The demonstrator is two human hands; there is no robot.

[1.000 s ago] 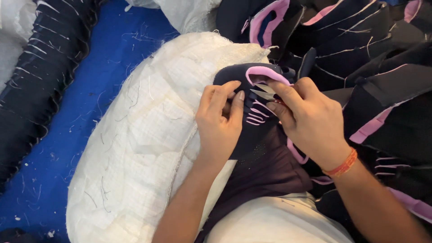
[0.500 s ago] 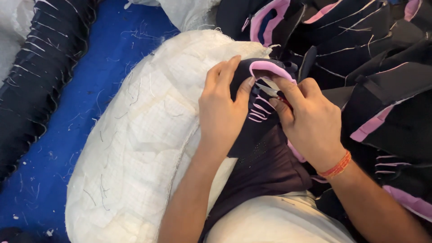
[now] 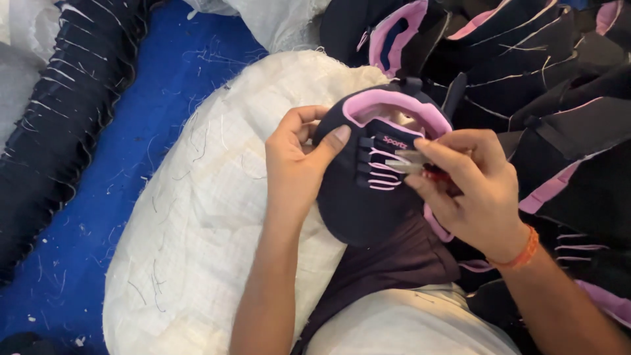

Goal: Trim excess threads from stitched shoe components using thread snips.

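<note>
**Shoe upper held between both hands**

While the left hand grips the dark pink-lined shoe upper from its left edge, toe toward the person, the right hand pinches small snips over the laces

The left hand grips a dark shoe upper with pink lining. Right of it, the right hand holds small metal snips against the laces.
</note>
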